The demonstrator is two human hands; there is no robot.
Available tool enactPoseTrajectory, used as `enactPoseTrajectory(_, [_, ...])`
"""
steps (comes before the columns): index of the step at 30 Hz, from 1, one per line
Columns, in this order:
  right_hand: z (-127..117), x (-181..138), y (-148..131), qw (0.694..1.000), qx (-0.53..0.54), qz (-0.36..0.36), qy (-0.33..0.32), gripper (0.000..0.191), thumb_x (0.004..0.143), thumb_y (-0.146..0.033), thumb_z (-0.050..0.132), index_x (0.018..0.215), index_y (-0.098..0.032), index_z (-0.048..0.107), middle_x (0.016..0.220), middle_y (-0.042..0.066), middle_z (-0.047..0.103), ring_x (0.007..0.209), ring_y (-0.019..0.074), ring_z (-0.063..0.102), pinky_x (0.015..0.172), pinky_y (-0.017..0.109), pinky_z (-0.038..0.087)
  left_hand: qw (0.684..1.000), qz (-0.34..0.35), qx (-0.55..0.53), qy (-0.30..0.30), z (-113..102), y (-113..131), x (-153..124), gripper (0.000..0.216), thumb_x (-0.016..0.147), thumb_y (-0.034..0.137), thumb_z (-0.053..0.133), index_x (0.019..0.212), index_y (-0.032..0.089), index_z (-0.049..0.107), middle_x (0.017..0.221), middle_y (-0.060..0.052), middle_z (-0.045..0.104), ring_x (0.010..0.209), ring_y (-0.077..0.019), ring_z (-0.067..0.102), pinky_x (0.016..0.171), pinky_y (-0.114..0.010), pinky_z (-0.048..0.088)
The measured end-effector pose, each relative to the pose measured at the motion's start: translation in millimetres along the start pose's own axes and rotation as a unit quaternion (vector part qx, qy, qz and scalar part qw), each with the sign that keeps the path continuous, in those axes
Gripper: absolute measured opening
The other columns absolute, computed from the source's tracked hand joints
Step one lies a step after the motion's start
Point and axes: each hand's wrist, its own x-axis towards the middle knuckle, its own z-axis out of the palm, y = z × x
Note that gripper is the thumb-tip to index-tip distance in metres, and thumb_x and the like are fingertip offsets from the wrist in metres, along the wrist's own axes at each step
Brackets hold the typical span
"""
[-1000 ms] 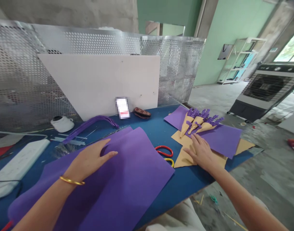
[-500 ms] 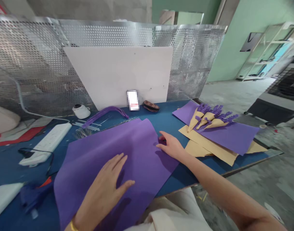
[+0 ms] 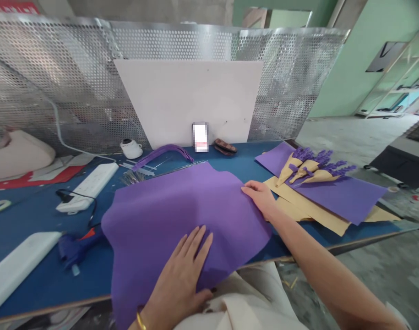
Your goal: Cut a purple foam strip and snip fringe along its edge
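Observation:
A large sheet of purple wrapping paper (image 3: 157,213) lies in front of me, its surface wavy and its near part hanging over the table edge. My left hand (image 3: 185,270) rests on the paper near that edge, fingers stretched out and palm down. At the sheet's right edge, my right hand (image 3: 260,195) pinches the paper between thumb and fingers. Beyond the sheet's far edge lie a bundle of purple strips (image 3: 163,151) and some thin wires (image 3: 132,177), partly covered by the paper.
To the right, small lavender bouquets (image 3: 303,169) in tan wraps lie on purple and tan paper (image 3: 308,204). A white power strip (image 3: 89,188) and a blue glue gun (image 3: 73,250) are on the left. A phone (image 3: 200,136) leans against a white board (image 3: 195,101), beside a brown pouch (image 3: 225,147).
My right hand has closed on the paper's right edge. The left hand has flattened onto the sheet, nearer the table edge. The view has turned slightly left.

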Motion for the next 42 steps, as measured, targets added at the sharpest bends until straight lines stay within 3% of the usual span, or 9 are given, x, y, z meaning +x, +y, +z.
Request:
enactPoseTrajectory(4, [-7.0, -7.8, 1.0, 1.000, 0.005, -0.019, -0.014, 0.028, 0.096, -0.031, 0.059, 0.119, -0.015, 0.059, 0.116, 0.008, 0.063, 0.095, 0.0217, 0.065, 0.080, 0.040, 0.056, 0.997, 0.032, 0.046, 0.052, 2.1, 3.0, -3.8, 0.099, 0.065, 0.024, 0.068, 0.152, 0.016, 0.022, 0.159, -0.017, 0.028, 0.144, -0.0328, 0.028, 0.113, -0.050, 0.033])
enactPoseTrajectory(10, [-12.0, -19.9, -1.5, 0.992, -0.113, -0.058, -0.024, 0.025, 0.097, -0.031, 0.057, 0.115, -0.014, 0.061, 0.111, 0.007, 0.064, 0.093, 0.0210, 0.065, 0.081, 0.040, 0.055, 0.972, 0.081, 0.107, 0.192, -24.5, -13.7, -26.7, 0.071, 0.064, 0.000, 0.042, 0.133, 0.018, 0.051, 0.123, -0.006, 0.071, 0.109, -0.0207, 0.067, 0.095, -0.033, 0.052])
enactPoseTrajectory(15, [-13.1, -36.1, -4.3, 0.959, -0.257, -0.106, -0.056, 0.022, 0.094, -0.022, 0.061, 0.116, -0.017, 0.063, 0.118, 0.009, 0.063, 0.109, 0.0244, 0.059, 0.097, 0.046, 0.047, 0.952, -0.034, 0.134, 0.272, -69.8, -29.9, -28.8, 0.047, 0.082, 0.009, 0.042, 0.124, 0.020, 0.059, 0.107, -0.006, 0.077, 0.089, -0.0222, 0.073, 0.078, -0.033, 0.056])
enactPoseTrajectory(18, [-12.4, -40.0, -7.1, 0.933, -0.332, -0.116, -0.074, 0.028, 0.095, -0.025, 0.060, 0.123, -0.017, 0.058, 0.126, 0.010, 0.059, 0.112, 0.0258, 0.058, 0.096, 0.048, 0.048, 0.940, -0.091, 0.150, 0.294, -87.9, -32.9, -14.6, 0.043, 0.088, 0.011, 0.044, 0.126, 0.022, 0.060, 0.105, -0.005, 0.077, 0.087, -0.0222, 0.073, 0.074, -0.031, 0.053])
enactPoseTrajectory(27, [-21.4, -34.2, -26.1, 0.874, -0.464, -0.072, -0.124, 0.029, 0.096, -0.030, 0.060, 0.121, -0.015, 0.058, 0.118, 0.009, 0.062, 0.097, 0.0222, 0.064, 0.082, 0.041, 0.056, 0.903, -0.223, 0.129, 0.344, -103.5, -39.8, 7.4, 0.032, 0.096, 0.028, 0.044, 0.119, 0.023, 0.066, 0.106, -0.008, 0.077, 0.091, -0.0269, 0.072, 0.066, -0.032, 0.049])
enactPoseTrajectory(32, [-40.1, -72.8, -20.0, 0.877, -0.473, -0.076, -0.047, 0.028, 0.095, -0.028, 0.060, 0.119, -0.015, 0.058, 0.115, 0.008, 0.062, 0.090, 0.0199, 0.064, 0.077, 0.037, 0.056, 0.899, -0.222, 0.152, 0.346, -100.5, -45.4, 9.4, 0.029, 0.095, 0.030, 0.048, 0.118, 0.027, 0.064, 0.104, -0.004, 0.078, 0.085, -0.0232, 0.073, 0.059, -0.027, 0.049])
enactPoseTrajectory(35, [-68.1, -100.8, -3.6, 0.876, -0.477, -0.041, 0.062, 0.036, 0.087, -0.019, 0.061, 0.122, -0.016, 0.056, 0.113, 0.011, 0.060, 0.086, 0.0205, 0.065, 0.074, 0.030, 0.054, 0.903, -0.194, 0.178, 0.341, -97.0, -44.8, 11.7, 0.030, 0.093, 0.025, 0.051, 0.121, 0.025, 0.062, 0.102, -0.005, 0.078, 0.076, -0.0221, 0.072, 0.055, -0.025, 0.046])
enactPoseTrajectory(39, [-114.2, -118.5, 22.5, 0.825, -0.493, 0.090, 0.259, 0.036, 0.090, -0.027, 0.052, 0.122, -0.009, 0.054, 0.102, 0.017, 0.058, 0.081, 0.0283, 0.063, 0.067, 0.038, 0.051, 0.908, -0.155, 0.178, 0.347, -91.7, -36.6, 19.6, 0.036, 0.093, 0.020, 0.048, 0.127, 0.021, 0.059, 0.101, -0.008, 0.077, 0.076, -0.0240, 0.071, 0.055, -0.028, 0.045])
enactPoseTrajectory(42, [-139.6, -112.8, 37.2, 0.785, -0.495, 0.163, 0.334, 0.034, 0.089, -0.029, 0.054, 0.112, -0.005, 0.058, 0.097, 0.019, 0.059, 0.077, 0.0299, 0.062, 0.064, 0.039, 0.048, 0.905, -0.137, 0.197, 0.352, -86.8, -25.8, 26.5, 0.039, 0.092, 0.017, 0.048, 0.130, 0.022, 0.056, 0.098, -0.007, 0.076, 0.074, -0.0229, 0.070, 0.055, -0.029, 0.044])
